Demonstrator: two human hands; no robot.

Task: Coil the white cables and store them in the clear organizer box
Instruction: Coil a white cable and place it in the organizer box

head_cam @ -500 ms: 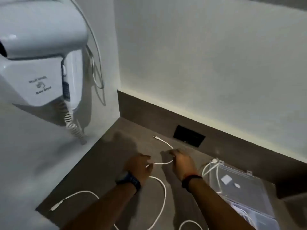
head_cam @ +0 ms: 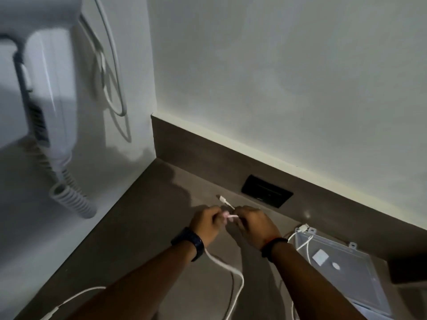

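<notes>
Pinching one white cable [head_cam: 223, 265] between them, the left hand [head_cam: 207, 224] and right hand [head_cam: 254, 224] meet close together above a grey-brown counter [head_cam: 143, 227], fingers of both clamped on a short stretch of it. Its plug end pokes out past the knuckles toward a black wall socket [head_cam: 266, 191]. The rest of the cable trails down beneath the left wrist. The clear organizer box [head_cam: 346, 266] sits to the right, a second white cable [head_cam: 300, 239] draped over its corner. A wall-mounted hair dryer [head_cam: 48, 93] hangs at left

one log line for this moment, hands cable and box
left hand: gripping white cable | right hand: pinching same cable near plug end | clear organizer box: on counter, right of hands | coil: not formed
</notes>
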